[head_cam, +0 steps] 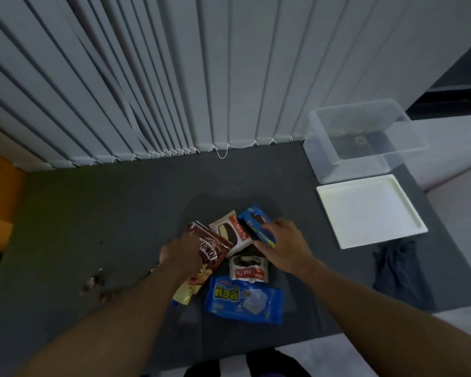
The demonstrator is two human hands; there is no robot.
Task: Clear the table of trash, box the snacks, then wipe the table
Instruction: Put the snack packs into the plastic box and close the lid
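Observation:
A pile of snack packs lies mid-table on the dark grey table. My left hand grips a brown and yellow Crunch pack. My right hand rests on a blue cookie pack, fingers closed over its edge. Between them lie a white Choco Pie pack, a second Choco Pie pack and a large blue pack. A clear plastic box stands open at the back right, with its white lid lying flat in front of it.
A dark cloth lies crumpled at the right edge below the lid. Small crumbs or scraps are scattered left of my left forearm. Vertical blinds hang along the table's far edge. An orange surface is at far left.

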